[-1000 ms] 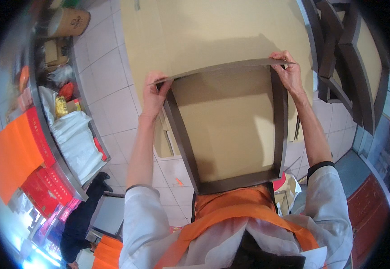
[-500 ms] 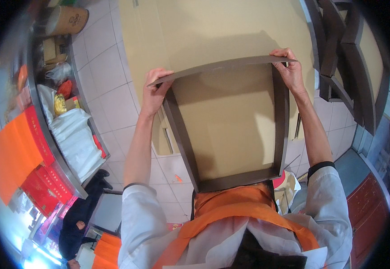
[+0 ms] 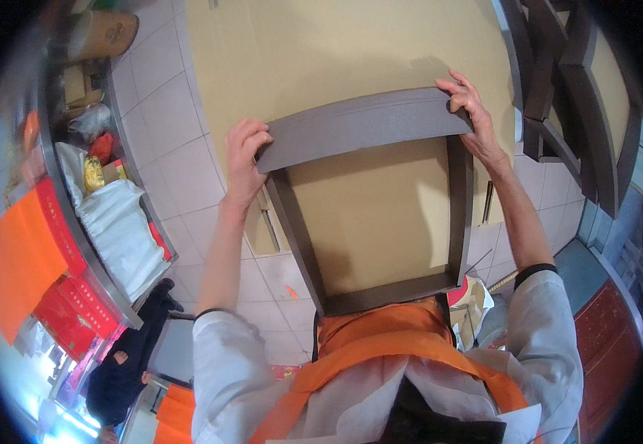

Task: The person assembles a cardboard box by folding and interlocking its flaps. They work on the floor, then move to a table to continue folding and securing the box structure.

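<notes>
A shallow cardboard tray (image 3: 377,214), with a tan base and dark brown folded sides, rests in front of me with its near side against my orange apron (image 3: 388,329). Along its far side, a wide dark brown flap (image 3: 362,127) stands with its broad face toward me. My left hand (image 3: 245,164) has its fingers curled over the flap's left end. At the right end, my right hand (image 3: 477,122) grips the corner, thumb bent in and forefinger raised. The flap hides the tray's far inner edge.
Large tan cardboard (image 3: 262,44) lies under and beyond the tray. Several dark brown folded trays (image 3: 603,111) are stacked at the far right. On the left stands a shelf unit with a white bag (image 3: 125,226) and packages. A person in dark clothing (image 3: 125,370) is at the lower left.
The far flap has turned from nearly edge-on to show its broad brown face. Both hands have turned with it at the corners, and my right forefinger has lifted.
</notes>
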